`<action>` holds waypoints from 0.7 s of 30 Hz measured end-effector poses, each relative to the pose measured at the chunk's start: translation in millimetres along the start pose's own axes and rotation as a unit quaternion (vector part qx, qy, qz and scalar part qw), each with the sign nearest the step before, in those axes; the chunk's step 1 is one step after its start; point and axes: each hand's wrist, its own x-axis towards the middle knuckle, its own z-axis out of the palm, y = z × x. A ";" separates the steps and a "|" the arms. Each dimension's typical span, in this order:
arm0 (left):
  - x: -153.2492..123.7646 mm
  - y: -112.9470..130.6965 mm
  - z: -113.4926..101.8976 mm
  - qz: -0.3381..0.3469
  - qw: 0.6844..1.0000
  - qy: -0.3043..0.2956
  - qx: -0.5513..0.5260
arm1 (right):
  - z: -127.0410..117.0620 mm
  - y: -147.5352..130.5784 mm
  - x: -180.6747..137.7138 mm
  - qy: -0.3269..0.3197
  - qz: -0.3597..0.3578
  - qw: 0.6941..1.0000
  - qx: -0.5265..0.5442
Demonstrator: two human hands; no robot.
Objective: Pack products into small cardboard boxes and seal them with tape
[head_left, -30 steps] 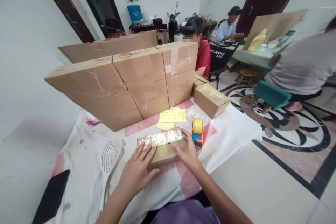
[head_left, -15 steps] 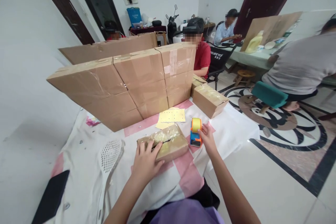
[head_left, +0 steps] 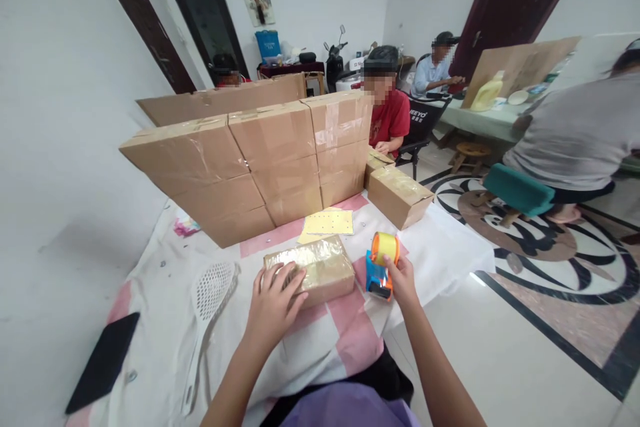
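A small cardboard box [head_left: 327,277] covered in shiny clear tape lies in front of me on the cloth. My left hand [head_left: 276,292] rests on its near left part, fingers spread over the top and edge. My right hand [head_left: 403,280] grips a tape dispenser [head_left: 379,273] with an orange and blue body and a yellow roll, to the right of the box. The thumb and fingers press on the dispenser's right side. Just beyond the box lie yellow sheets with dots [head_left: 329,222].
A white slotted skimmer [head_left: 214,290] and a black tablet-like slab [head_left: 103,361] lie to the left. A wall of stacked cardboard boxes [head_left: 280,173] stands at the back, with another taped box [head_left: 400,197] to its right. Several people sit beyond, one in a red shirt [head_left: 395,117].
My right hand has closed on the tape dispenser and tilted it, slightly nearer me. The box's top, which showed a dark gap, now looks flat. The camera view has shifted a little.
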 end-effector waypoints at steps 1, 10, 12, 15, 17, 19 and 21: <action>-0.7 2.5 1.7 0.001 1.000 -0.003 0.002 | -3.4 -3.5 -6.1 0.005 -0.001 1.000 0.001; -5.0 12.6 19.6 -0.014 1.000 0.004 0.003 | -16.6 -6.3 -32.1 -0.021 0.018 0.999 0.016; -6.2 15.3 21.5 -0.019 0.999 0.019 0.022 | -16.2 -4.8 -35.1 -0.033 0.013 0.999 0.022; -9.2 22.1 23.9 -0.014 0.995 0.078 0.067 | -13.5 -4.5 -42.1 -0.051 0.004 0.998 0.031; -12.6 31.1 28.9 -0.004 0.988 0.138 0.067 | -8.7 -3.8 -47.3 -0.072 0.002 0.997 0.036; -17.1 47.0 39.5 0.016 0.983 0.182 0.030 | -1.8 -2.6 -51.8 -0.091 -0.009 0.995 0.035; -22.3 69.9 56.0 0.023 0.982 0.186 -0.035 | 5.3 -2.3 -55.1 -0.101 -0.029 0.994 0.028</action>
